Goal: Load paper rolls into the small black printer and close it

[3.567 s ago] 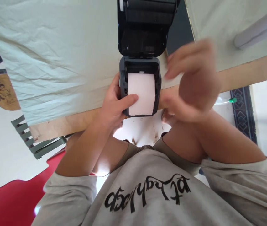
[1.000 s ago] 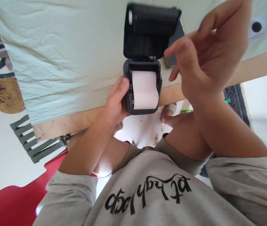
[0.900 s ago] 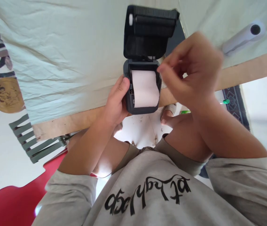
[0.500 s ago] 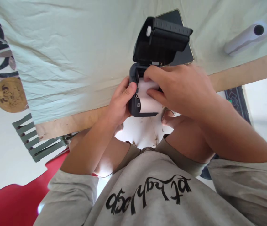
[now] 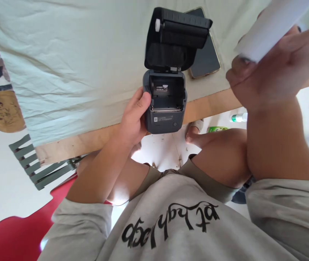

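Observation:
My left hand (image 5: 134, 117) grips the left side of a small dark portable printer (image 5: 164, 121) at the table's front edge, thumb on its upper rim. The printer's hinged lid (image 5: 177, 36) stands raised, showing a black roller with a white gear. Its paper bay (image 5: 167, 96) is bare, with a small printed label inside. Off to the right, my right hand (image 5: 276, 72) is closed round a white paper roll (image 5: 271, 30), tilted and slightly blurred. The roll's far end runs out of the top of the view.
A dark phone (image 5: 205, 58) lies behind the printer on the pale green tablecloth (image 5: 75, 65). A wooden table edge (image 5: 211, 103) runs across the front. Below are a green and white bottle (image 5: 238, 117), a red chair (image 5: 21, 232) and a green slatted rack (image 5: 32, 161).
The white paper has come out of the printer's bay. My right hand has moved from the printer to the far right. My left hand still holds the printer, now slightly further left.

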`<action>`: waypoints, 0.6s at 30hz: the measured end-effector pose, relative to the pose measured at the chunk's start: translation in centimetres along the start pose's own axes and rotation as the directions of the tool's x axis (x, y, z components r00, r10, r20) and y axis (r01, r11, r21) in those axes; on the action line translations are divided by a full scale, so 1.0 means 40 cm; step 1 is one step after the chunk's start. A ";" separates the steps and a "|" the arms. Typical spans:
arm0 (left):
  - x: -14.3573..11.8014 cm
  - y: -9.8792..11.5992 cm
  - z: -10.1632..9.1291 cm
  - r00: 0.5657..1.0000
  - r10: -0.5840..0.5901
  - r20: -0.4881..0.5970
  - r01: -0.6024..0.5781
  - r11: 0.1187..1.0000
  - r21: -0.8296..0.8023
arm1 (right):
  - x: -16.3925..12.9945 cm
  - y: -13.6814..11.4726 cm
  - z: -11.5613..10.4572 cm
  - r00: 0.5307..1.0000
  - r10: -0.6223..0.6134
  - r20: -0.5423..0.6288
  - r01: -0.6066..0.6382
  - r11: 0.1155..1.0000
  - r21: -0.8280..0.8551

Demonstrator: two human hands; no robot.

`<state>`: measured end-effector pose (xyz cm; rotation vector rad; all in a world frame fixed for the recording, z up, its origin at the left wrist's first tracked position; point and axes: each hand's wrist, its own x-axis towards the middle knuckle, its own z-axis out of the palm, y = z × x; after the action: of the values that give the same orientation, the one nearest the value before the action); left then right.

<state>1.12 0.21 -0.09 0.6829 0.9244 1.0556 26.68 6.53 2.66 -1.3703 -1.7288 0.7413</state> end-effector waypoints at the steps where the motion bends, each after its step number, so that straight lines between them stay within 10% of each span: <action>1: 0.001 0.000 0.001 1.000 0.006 -0.004 -0.006 1.000 -0.003 | -0.004 0.002 0.004 1.000 0.011 -0.012 -0.011 1.000 -0.016; 7: 0.004 0.001 0.005 1.000 0.018 -0.005 -0.018 1.000 -0.019 | -0.123 -0.069 0.078 0.999 -0.029 0.025 0.031 0.995 -0.100; 11: 0.004 0.004 0.004 1.000 0.009 -0.009 -0.009 1.000 -0.009 | -0.091 0.001 0.083 0.998 -0.066 0.019 0.068 0.986 -0.155; 18: -0.001 0.008 0.004 0.999 -0.002 -0.033 0.003 1.000 0.007 | 0.043 0.174 -0.032 0.864 -0.077 -0.498 -0.155 0.901 -0.406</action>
<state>1.13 0.27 0.25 0.6712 0.9579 1.0648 31.11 9.87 -2.07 -1.7169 -1.4799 -0.0228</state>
